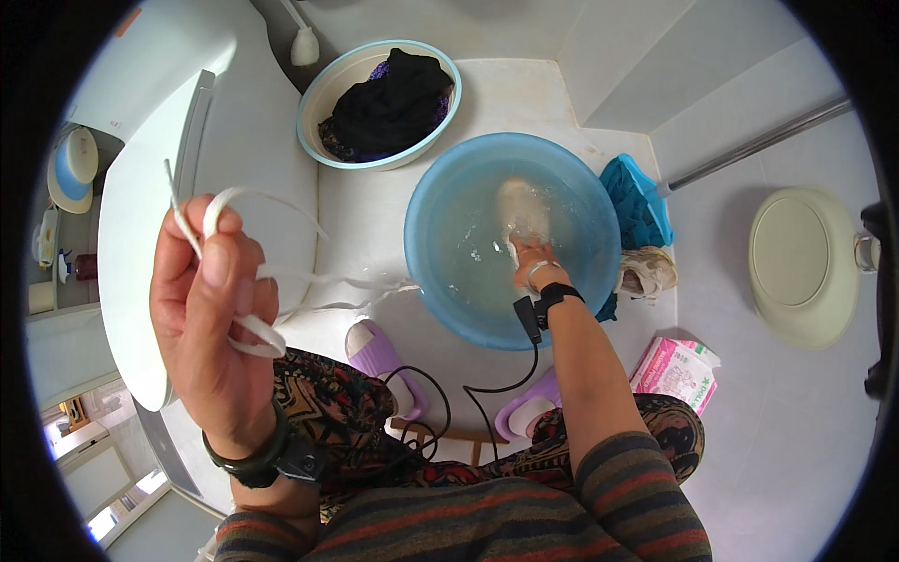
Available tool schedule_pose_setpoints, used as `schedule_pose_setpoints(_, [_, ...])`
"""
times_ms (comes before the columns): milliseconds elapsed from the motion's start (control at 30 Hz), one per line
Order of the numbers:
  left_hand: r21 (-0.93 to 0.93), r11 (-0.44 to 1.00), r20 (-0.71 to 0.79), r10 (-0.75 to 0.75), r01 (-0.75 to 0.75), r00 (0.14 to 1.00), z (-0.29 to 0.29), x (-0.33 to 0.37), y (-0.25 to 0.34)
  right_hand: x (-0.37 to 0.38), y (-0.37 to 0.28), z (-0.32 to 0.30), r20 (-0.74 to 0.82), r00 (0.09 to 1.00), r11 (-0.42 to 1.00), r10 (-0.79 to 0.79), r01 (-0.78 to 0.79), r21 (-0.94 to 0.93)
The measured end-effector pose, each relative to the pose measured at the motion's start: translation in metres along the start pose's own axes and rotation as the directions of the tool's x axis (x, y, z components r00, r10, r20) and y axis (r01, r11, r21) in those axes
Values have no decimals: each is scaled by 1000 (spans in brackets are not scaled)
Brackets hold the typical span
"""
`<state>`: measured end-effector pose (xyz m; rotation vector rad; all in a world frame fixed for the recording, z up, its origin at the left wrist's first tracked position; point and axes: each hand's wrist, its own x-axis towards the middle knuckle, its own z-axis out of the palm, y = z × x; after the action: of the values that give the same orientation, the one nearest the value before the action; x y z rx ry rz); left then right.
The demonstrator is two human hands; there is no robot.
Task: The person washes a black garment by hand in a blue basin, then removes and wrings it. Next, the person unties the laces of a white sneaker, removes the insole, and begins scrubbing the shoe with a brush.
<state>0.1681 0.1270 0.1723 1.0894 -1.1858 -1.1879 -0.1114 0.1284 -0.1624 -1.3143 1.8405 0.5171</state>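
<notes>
My left hand (213, 309) is raised at the left, its thumb and fingers closed around a white shoelace (272, 199). One thin end of the lace sticks up above the fingers, and its slack loops run across toward the basin's left rim. In the blue basin (421, 272) of cloudy water, my right hand (534, 258) is partly under the surface. It grips the near end of a pale thing that looks like a shoe (523, 208); the water blurs the fingertips and the shoe's outline.
A pale tub (309, 126) of dark clothes stands behind. Right of the basin are a teal cloth-like bundle (637, 201), a beige shoe (646, 273) and a pink-and-white package (676, 373). A white appliance (140, 244) borders the left. Black cable (496, 389) hangs between my legs.
</notes>
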Motion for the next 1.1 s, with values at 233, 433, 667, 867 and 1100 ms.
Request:
schedule_pose_setpoints(233, [63, 993, -34, -101, 103, 994, -9, 13, -17, 4, 17, 15, -106, 992, 992, -66, 77, 102])
schedule_pose_setpoints(433, [120, 987, 10, -108, 106, 994, -22, 13, -19, -6, 34, 42, -370, 921, 948, -123, 219, 232])
schedule_pose_setpoints(667, [23, 997, 126, -73, 70, 989, 5, 11, 1, -7, 36, 53, -477, 878, 922, 33, 158, 354])
schedule_pose_setpoints(867, [-114, 965, 249, 259, -237, 933, 61, 17, 40, -14, 40, 88, -702, 665, 758, 252, 316, 571])
schedule_pose_setpoints(1100, [110, 978, 197, 151, -175, 969, 78, 38, -36, -10, 52, 98, -465, 795, 454, 388, 274, 848])
